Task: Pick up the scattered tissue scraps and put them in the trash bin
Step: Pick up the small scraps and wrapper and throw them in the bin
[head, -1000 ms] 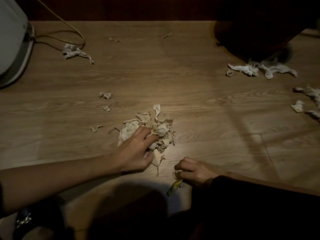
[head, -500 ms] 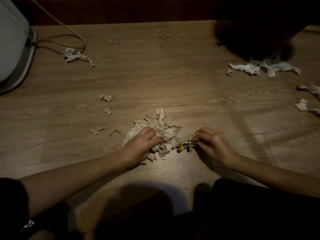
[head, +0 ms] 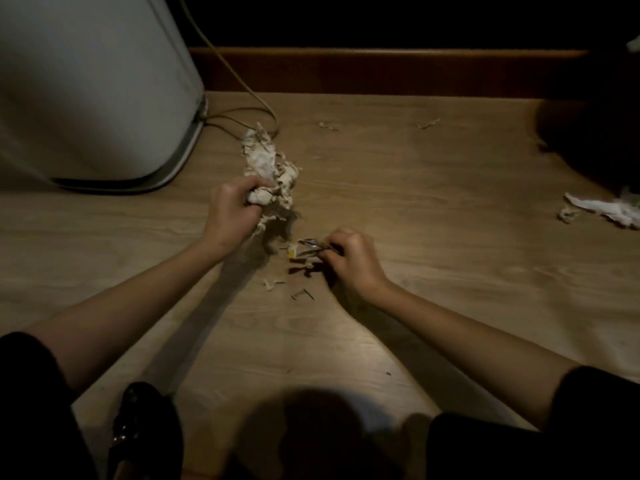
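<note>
Now the left hand (head: 232, 212) is fisted around a wad (head: 268, 169) of tissue scraps, most of it sticking out beyond the knuckles, above the floor (head: 450, 209). Just right of it, the right hand (head: 349, 261) pinches a shiny wrapper (head: 306, 247). Small scraps (head: 270, 284) lie just below both grips; more tissue (head: 602, 211) lies far right.

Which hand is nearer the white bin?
Left. The left hand, shut on a tissue wad, sits just right of the white bin's base. The right hand, pinching a small wrapper, is farther right.
</note>
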`<action>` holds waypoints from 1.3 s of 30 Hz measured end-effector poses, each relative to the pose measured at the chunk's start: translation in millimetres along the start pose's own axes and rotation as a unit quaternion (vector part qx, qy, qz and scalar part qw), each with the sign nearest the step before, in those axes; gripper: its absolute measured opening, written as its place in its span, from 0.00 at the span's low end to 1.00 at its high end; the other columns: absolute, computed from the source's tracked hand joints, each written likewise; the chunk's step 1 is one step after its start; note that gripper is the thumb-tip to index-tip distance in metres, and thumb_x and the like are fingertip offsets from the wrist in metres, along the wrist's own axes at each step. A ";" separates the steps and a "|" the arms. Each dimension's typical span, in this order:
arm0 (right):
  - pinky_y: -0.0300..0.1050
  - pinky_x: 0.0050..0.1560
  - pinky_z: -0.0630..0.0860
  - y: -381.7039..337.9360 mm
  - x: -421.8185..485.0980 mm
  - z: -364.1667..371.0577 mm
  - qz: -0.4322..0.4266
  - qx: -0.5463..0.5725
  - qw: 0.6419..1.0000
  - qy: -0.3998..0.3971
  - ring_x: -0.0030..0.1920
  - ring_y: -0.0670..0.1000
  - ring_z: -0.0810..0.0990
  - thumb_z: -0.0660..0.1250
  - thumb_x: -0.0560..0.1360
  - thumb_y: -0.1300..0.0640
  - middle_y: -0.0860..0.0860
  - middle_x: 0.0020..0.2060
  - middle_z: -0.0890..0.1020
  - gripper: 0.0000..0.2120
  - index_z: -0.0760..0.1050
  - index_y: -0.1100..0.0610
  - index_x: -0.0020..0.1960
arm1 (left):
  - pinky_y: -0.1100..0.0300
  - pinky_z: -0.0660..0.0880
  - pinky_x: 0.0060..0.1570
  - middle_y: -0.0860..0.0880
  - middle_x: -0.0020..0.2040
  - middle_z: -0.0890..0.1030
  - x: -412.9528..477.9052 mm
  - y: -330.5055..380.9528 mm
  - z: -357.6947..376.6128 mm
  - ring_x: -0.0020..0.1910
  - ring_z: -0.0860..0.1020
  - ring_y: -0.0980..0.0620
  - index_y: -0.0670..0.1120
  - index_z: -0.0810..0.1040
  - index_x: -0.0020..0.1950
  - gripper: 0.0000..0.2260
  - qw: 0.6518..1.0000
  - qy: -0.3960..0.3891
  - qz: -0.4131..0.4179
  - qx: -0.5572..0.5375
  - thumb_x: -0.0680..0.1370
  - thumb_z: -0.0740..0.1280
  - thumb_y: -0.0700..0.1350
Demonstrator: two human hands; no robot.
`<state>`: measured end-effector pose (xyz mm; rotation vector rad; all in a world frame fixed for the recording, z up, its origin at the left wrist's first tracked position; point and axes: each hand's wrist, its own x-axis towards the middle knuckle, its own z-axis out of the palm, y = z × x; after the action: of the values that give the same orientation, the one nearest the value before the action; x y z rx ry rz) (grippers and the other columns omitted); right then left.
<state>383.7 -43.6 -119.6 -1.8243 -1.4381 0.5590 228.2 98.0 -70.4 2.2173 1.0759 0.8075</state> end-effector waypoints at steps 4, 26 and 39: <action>0.42 0.47 0.67 -20.8 9.6 44.9 -0.017 -0.007 0.998 -0.061 0.51 0.56 0.76 0.65 0.75 0.62 0.58 0.48 0.80 0.05 0.79 0.62 0.47 | 0.59 0.75 0.53 0.44 0.51 0.84 -1.0 -21.9 -21.9 0.53 0.81 0.48 0.44 0.82 0.51 0.18 0.997 0.020 -0.038 0.059 0.65 0.63 0.31; 0.51 0.45 0.73 12.5 34.2 46.6 -0.198 -0.121 0.969 -0.084 0.46 0.57 0.74 0.65 0.74 0.64 0.57 0.44 0.79 0.04 0.77 0.59 0.47 | 0.61 0.67 0.49 0.38 0.52 0.79 19.0 -37.6 22.5 0.54 0.76 0.40 0.45 0.79 0.57 0.21 0.982 -0.107 -0.055 0.145 0.67 0.66 0.30; 0.45 0.49 0.69 -46.5 -23.0 92.0 -0.215 0.003 0.951 -0.224 0.49 0.52 0.74 0.63 0.77 0.57 0.55 0.48 0.77 0.06 0.77 0.58 0.47 | 0.56 0.75 0.48 0.35 0.50 0.83 14.9 -48.5 -14.1 0.51 0.81 0.40 0.40 0.81 0.54 0.19 0.975 -0.103 -0.104 0.168 0.65 0.65 0.29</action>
<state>281.4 -35.2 -144.8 -1.3582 -2.0617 0.7772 201.6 139.0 -89.9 2.3431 1.3911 0.3160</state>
